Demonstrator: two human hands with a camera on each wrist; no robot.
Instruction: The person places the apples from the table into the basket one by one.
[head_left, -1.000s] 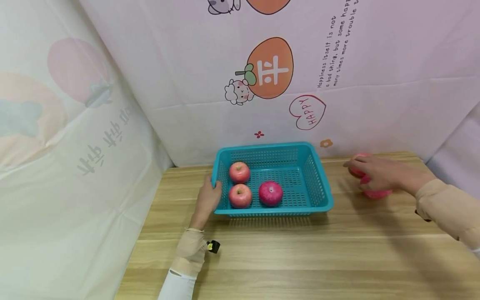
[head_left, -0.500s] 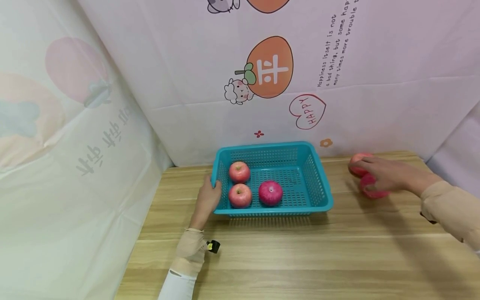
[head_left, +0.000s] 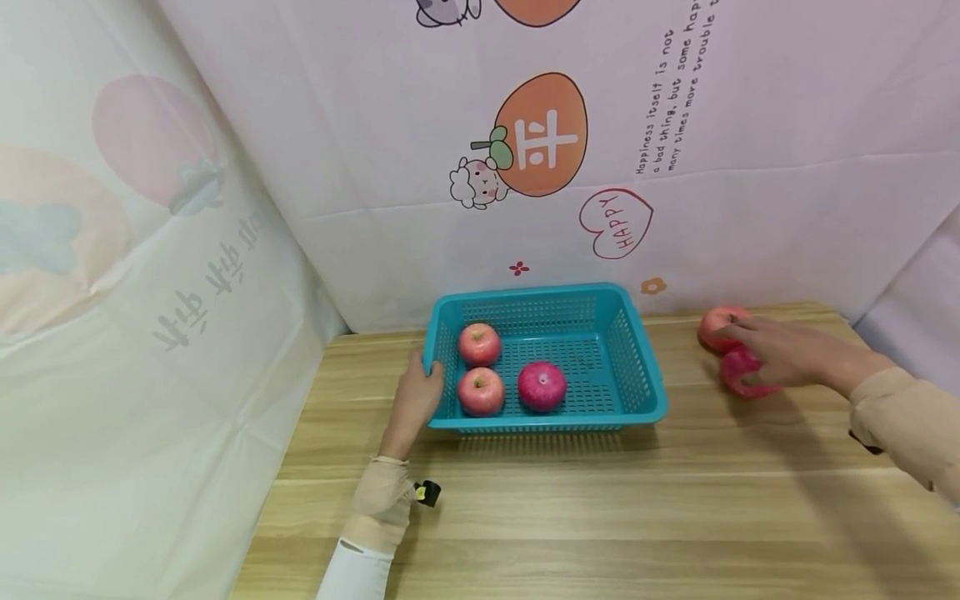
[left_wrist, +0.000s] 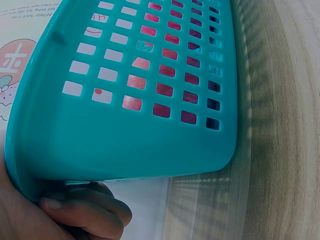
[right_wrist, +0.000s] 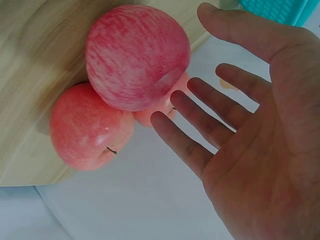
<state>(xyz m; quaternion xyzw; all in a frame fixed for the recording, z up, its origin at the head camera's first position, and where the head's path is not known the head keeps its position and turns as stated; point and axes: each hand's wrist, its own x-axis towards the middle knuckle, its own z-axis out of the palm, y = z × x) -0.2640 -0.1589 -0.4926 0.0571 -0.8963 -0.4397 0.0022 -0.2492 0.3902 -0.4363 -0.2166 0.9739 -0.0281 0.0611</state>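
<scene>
My left hand (head_left: 416, 396) holds the left rim of a turquoise plastic basket (head_left: 645, 379), fingers curled under the edge in the left wrist view. Inside the basket, toward its left half, lie two light red apples (head_left: 480, 344) and a deep pink apple (head_left: 542, 386). My right hand (head_left: 795, 354) hovers over more apples on the table's right side, its fingers spread and holding nothing. Close to the fingertips in the right wrist view is a large striped apple (right_wrist: 137, 57). An orange-red apple (right_wrist: 90, 127) touches it, and a third apple (right_wrist: 160, 110) is partly hidden behind.
The wooden table (head_left: 540, 517) backs onto a white printed cloth (head_left: 405, 250). Another cloth (head_left: 150, 417) hangs along the left side. The basket stands near the back edge, left of the loose apples.
My right hand has drawn back to the right, uncovering more of the far apple and the pink one. The left hand and basket stay in place.
</scene>
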